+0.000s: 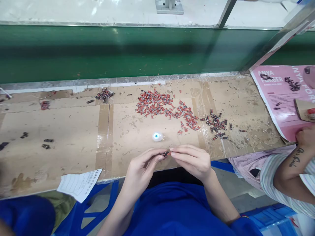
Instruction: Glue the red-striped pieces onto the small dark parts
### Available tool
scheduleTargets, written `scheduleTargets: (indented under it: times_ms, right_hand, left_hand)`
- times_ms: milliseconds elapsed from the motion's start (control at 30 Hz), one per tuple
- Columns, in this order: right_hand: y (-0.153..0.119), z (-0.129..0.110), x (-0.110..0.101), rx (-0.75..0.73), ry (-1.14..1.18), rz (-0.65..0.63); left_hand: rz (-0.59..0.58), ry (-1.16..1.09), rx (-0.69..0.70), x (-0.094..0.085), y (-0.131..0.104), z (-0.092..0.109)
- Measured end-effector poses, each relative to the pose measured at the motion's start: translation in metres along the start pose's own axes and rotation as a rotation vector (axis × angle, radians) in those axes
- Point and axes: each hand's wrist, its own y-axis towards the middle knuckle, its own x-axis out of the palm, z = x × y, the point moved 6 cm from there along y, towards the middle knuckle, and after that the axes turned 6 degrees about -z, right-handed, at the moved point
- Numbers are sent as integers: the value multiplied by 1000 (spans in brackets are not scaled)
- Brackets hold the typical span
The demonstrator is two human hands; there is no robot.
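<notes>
My left hand (145, 165) is closed, with thumb and fingertips pinching a small black part (164, 153). From the other side my right hand (193, 160) pinches a small red part (169, 153), whose end meets the black one. Both hands are raised near the table's front edge. Just beyond them sits a white eyeball-like piece (157, 136) with a blue centre. Farther back lies a wide pile of small red parts with metal bits (155, 103). To its right is a heap of small black parts with some red (216, 124).
Cardboard (128, 144) covers the table. A smaller dark heap (105, 95) lies back left, and a white paper sheet (80, 185) overhangs the front edge. Behind runs a green belt (98, 54). At right are a pink poster (275, 108) and a co-worker's arm (292, 160).
</notes>
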Motion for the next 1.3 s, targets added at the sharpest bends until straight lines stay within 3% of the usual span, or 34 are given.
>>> scheduleTargets:
  times_ms: [333,633,867,1033,1233,1300]
  right_hand:
    - [-2,-5,3,-83,-142,-149]
    - [5,-9,7,-137,-344,-273]
    - [5,2,3,-108,-185,-274]
    - [2,13,1,157,93,-71]
    - [-17,35,15,794,538,188]
    - [-21,39,19,921,651,227]
  left_hand:
    - [-31,10,-17,1,0,-4]
    - [-80,-64,-116,5,9,-21]
    - [-160,-113,-177,7,9,-17]
    - [-111,9,-85,8,7,-10]
    - [-52,143,46,11,5,3]
    - [-40,155,65,12,4,5]
